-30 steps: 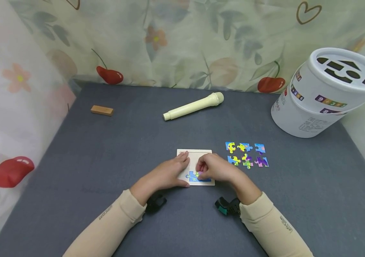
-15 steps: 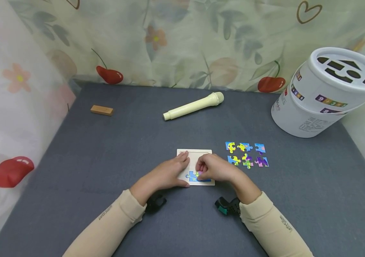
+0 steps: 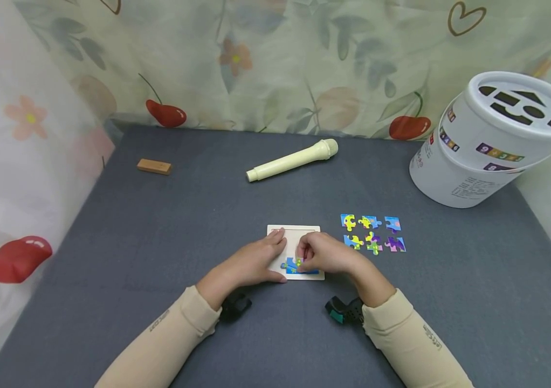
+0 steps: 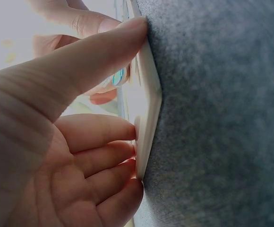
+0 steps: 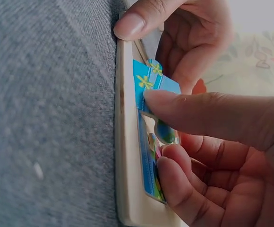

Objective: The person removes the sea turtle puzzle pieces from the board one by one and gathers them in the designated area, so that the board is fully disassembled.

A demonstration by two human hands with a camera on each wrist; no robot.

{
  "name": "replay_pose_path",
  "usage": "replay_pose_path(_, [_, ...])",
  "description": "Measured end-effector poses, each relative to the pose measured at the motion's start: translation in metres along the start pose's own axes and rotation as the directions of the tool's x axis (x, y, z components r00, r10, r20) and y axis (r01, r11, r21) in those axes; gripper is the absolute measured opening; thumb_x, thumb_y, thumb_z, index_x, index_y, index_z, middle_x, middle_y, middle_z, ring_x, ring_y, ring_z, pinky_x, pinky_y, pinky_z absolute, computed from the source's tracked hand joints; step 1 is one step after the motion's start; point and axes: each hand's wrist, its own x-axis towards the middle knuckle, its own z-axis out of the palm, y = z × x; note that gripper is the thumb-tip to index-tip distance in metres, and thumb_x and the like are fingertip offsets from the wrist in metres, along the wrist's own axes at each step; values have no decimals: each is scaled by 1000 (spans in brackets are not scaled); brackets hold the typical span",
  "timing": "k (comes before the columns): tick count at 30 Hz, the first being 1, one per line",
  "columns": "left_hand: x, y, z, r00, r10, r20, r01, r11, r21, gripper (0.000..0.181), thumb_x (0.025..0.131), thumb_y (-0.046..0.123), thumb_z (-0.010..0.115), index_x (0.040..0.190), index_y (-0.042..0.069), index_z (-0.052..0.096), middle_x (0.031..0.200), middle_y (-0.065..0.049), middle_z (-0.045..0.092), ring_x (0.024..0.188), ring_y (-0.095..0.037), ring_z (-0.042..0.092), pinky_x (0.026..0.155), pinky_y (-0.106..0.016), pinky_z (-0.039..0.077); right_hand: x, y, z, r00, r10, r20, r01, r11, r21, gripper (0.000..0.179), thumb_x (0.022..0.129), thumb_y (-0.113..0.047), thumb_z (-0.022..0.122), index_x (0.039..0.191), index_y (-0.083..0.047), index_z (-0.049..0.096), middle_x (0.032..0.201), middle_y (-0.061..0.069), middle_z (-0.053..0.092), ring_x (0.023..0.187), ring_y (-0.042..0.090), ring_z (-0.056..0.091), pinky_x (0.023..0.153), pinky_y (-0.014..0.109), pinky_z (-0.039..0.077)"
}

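Note:
A small wooden puzzle board (image 3: 294, 237) lies on the dark tabletop, with blue pieces along its near side. My left hand (image 3: 259, 260) steadies the board's left side, thumb on the near edge and fingers over the surface. Thumb and fingers of my right hand (image 3: 326, 252) pinch a blue puzzle piece (image 5: 144, 80) with yellow flowers. In the right wrist view this piece is tilted up from the board, beside another blue-edged piece (image 5: 148, 161) lying flat. Fingers hide part of the board and the held piece. The left wrist view shows the left thumb (image 4: 113, 45) at the board's edge.
Several loose puzzle pieces (image 3: 395, 244) lie in two rows right of the board. Behind are a cream toy microphone (image 3: 295, 160) and a small wooden block (image 3: 154, 166). A tall white bucket (image 3: 465, 161) with a shape-cutout lid stands at the back right.
The blue piece under my right fingers has tipped and shifted slightly on the board. Both hands stay almost in place; the loose pieces have not moved.

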Motion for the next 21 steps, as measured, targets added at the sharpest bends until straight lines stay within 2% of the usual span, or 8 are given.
replay_pose_path(6, [-1,1,-1,1000,3,1,-3,1000,0,80,79,32,74,139,-6,37,151,-22,24,142,-30,22,113,-40,26,-1,2,-3,1000,-2,24,0,998,55,9,79,-4,70,82,-2,62,70,2,56,63,9,50,60,21,44])
replay_pose_path(13, [-2,2,-2,1000,-2,4,2,1000,-2,81,79,34,74,140,-5,37,152,-20,23,142,-29,21,114,-39,25,-2,4,-7,998,-57,31,53,992,115,6,82,-5,67,82,0,63,71,3,59,63,6,50,60,20,45])
replay_pose_path(21, [-1,1,-1,1000,-2,7,2,1000,-1,81,79,34,73,139,-6,37,152,-21,23,142,-29,21,114,-39,25,-4,15,-12,996,-61,71,45,977,208,8,84,-7,66,87,1,65,70,0,59,62,6,50,57,20,43])
